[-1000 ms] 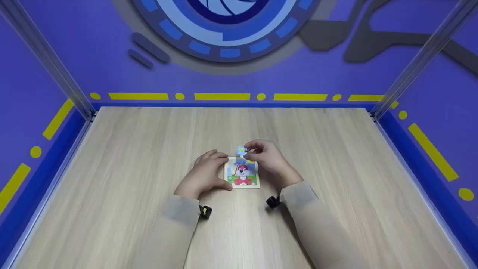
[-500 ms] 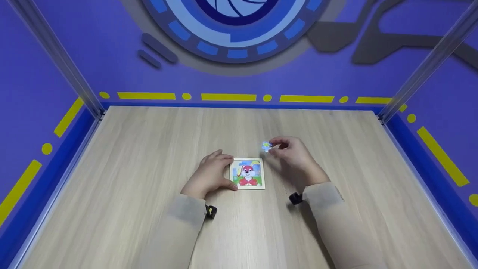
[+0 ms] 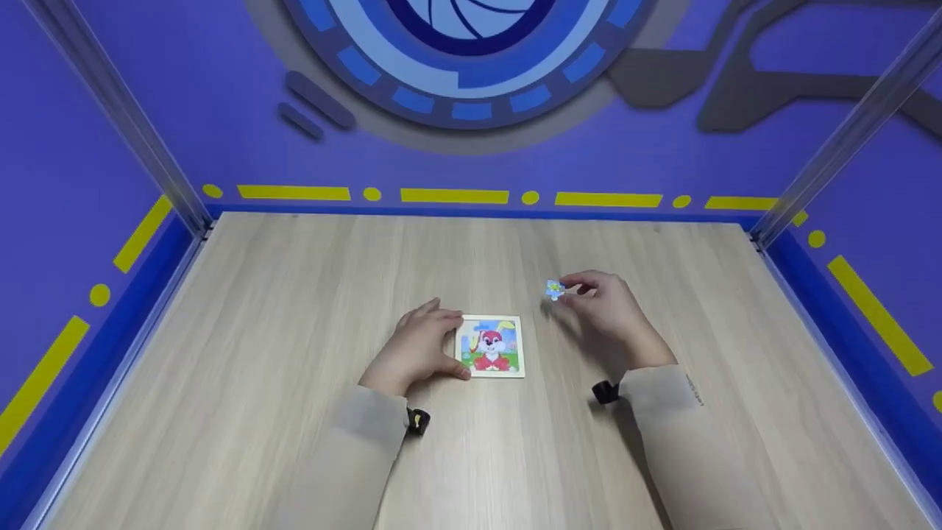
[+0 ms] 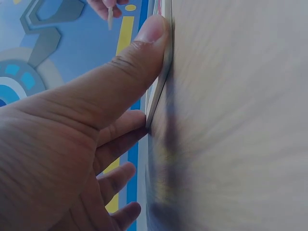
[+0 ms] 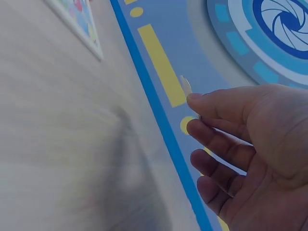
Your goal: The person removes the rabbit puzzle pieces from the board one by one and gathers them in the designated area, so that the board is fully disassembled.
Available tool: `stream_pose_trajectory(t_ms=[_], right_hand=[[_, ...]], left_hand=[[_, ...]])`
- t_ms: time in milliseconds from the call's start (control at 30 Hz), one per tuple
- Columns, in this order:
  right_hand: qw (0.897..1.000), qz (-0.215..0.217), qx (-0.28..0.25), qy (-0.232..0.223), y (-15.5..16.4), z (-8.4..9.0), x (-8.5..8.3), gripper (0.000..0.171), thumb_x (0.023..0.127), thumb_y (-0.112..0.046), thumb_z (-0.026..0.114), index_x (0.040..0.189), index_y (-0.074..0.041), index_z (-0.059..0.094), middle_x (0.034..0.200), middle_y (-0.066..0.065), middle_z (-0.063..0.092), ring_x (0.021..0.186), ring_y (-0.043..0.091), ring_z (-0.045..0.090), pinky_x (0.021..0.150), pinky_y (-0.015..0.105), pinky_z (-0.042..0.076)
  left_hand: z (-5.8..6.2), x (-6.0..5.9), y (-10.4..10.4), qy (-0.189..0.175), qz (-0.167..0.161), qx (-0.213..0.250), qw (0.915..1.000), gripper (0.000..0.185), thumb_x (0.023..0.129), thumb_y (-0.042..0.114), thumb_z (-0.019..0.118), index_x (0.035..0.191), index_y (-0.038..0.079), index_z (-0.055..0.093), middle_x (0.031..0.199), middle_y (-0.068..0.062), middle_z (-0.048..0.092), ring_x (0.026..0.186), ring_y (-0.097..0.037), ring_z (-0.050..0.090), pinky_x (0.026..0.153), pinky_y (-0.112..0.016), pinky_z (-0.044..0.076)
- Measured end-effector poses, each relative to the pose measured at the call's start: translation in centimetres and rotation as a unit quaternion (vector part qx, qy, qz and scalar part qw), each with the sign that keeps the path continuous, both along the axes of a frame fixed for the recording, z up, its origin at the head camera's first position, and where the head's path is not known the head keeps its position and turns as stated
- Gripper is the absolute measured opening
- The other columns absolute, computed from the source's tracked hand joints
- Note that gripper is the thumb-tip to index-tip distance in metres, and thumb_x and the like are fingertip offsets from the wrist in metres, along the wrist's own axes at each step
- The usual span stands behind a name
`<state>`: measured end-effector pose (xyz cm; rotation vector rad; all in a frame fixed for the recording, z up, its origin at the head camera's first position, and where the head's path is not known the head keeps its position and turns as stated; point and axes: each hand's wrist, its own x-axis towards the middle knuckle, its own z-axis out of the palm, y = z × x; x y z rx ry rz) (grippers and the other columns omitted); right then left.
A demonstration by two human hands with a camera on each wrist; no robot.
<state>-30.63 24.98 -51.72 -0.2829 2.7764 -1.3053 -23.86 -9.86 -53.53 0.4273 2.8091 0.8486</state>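
A small square jigsaw puzzle (image 3: pixel 490 347) in a pale wooden frame lies on the table in the head view, showing a red and white cartoon animal. My left hand (image 3: pixel 418 346) grips its left side, thumb at the near corner and a finger at the far corner. In the left wrist view the thumb (image 4: pixel 139 53) presses the frame's edge. Right of the puzzle and beyond it, my right hand (image 3: pixel 607 309) pinches a light blue puzzle piece (image 3: pixel 554 289) with a yellow mark, held above the table. Edge-on, that piece (image 5: pixel 186 85) shows between thumb and fingertip in the right wrist view.
The light wooden tabletop (image 3: pixel 309 272) spreads around both hands. Blue panels with yellow dashes (image 3: pixel 455 196) enclose it at the back and sides, with metal posts (image 3: pixel 132 118) at the corners.
My right hand has carried the puzzle piece from just above the puzzle's far edge away to the right. The left hand stays at the frame. The head view has shifted slightly.
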Motion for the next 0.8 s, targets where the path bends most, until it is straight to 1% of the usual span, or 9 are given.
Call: stream_pose_trajectory(t_ms=[133, 267, 433, 567, 667, 733, 800], right_hand=[[1.000, -0.007, 0.000, -0.012, 0.8, -0.2, -0.2, 0.039, 0.107, -0.019, 0.076, 0.144, -0.010, 0.078, 0.137, 0.019, 0.074, 0.121, 0.032, 0.062, 0.095, 0.035, 0.051], [1.000, -0.022, -0.011, -0.019, 1.7, -0.3, -0.5, 0.038, 0.106, -0.021, 0.076, 0.142, -0.010, 0.078, 0.134, 0.017, 0.073, 0.118, 0.029, 0.059, 0.094, 0.034, 0.050], [0.999, -0.044, -0.023, -0.018, 2.6, -0.5, -0.9, 0.030, 0.105, -0.020, 0.078, 0.132, -0.006, 0.080, 0.126, 0.018, 0.071, 0.115, 0.031, 0.059, 0.094, 0.036, 0.049], [0.998, -0.049, -0.027, -0.026, 3.1, -0.8, -1.0, 0.025, 0.105, -0.018, 0.077, 0.125, -0.005, 0.080, 0.130, 0.019, 0.072, 0.120, 0.033, 0.059, 0.098, 0.036, 0.048], [0.998, -0.049, -0.022, -0.032, 3.4, -1.0, -1.0, 0.022, 0.106, -0.018, 0.076, 0.123, -0.005, 0.082, 0.134, 0.018, 0.075, 0.122, 0.031, 0.061, 0.097, 0.032, 0.050], [0.999, -0.045, -0.011, -0.025, 3.5, -1.3, -1.1, 0.022, 0.107, -0.016, 0.076, 0.123, -0.004, 0.082, 0.135, 0.019, 0.077, 0.122, 0.031, 0.064, 0.094, 0.029, 0.053], [0.999, -0.045, 0.000, -0.016, 3.6, -1.5, -1.2, 0.020, 0.107, -0.014, 0.076, 0.122, -0.003, 0.083, 0.137, 0.020, 0.078, 0.123, 0.032, 0.069, 0.093, 0.030, 0.057]], left_hand=[[-0.2, 0.0, 0.0, 0.001, -0.002, -0.007, 1.0000, 0.100, 0.074, 0.043, 0.107, 0.158, 0.008, 0.066, 0.172, -0.005, 0.060, 0.176, -0.038, 0.026, 0.146, -0.061, 0.019], [-0.2, -0.1, 0.0, 0.004, -0.003, -0.011, 0.9999, 0.100, 0.074, 0.044, 0.107, 0.158, 0.009, 0.067, 0.172, -0.004, 0.059, 0.177, -0.038, 0.025, 0.146, -0.062, 0.019], [-0.1, -0.1, -0.1, 0.003, -0.003, -0.009, 1.0000, 0.100, 0.074, 0.045, 0.107, 0.159, 0.010, 0.066, 0.173, -0.003, 0.058, 0.177, -0.038, 0.024, 0.146, -0.063, 0.018], [0.0, -0.1, -0.1, 0.003, -0.004, -0.009, 0.9999, 0.101, 0.074, 0.046, 0.107, 0.159, 0.010, 0.066, 0.173, -0.003, 0.058, 0.177, -0.038, 0.023, 0.146, -0.063, 0.019], [0.0, -0.1, -0.1, 0.000, -0.003, -0.008, 1.0000, 0.101, 0.074, 0.045, 0.106, 0.159, 0.010, 0.066, 0.173, -0.003, 0.058, 0.178, -0.038, 0.023, 0.146, -0.062, 0.018], [0.1, -0.1, -0.1, -0.002, -0.003, -0.008, 1.0000, 0.101, 0.074, 0.045, 0.106, 0.159, 0.010, 0.066, 0.174, -0.002, 0.057, 0.178, -0.037, 0.022, 0.147, -0.061, 0.017], [0.1, -0.1, -0.1, -0.004, -0.004, -0.010, 0.9999, 0.101, 0.074, 0.045, 0.106, 0.160, 0.011, 0.065, 0.174, -0.002, 0.057, 0.178, -0.037, 0.021, 0.147, -0.061, 0.016]])
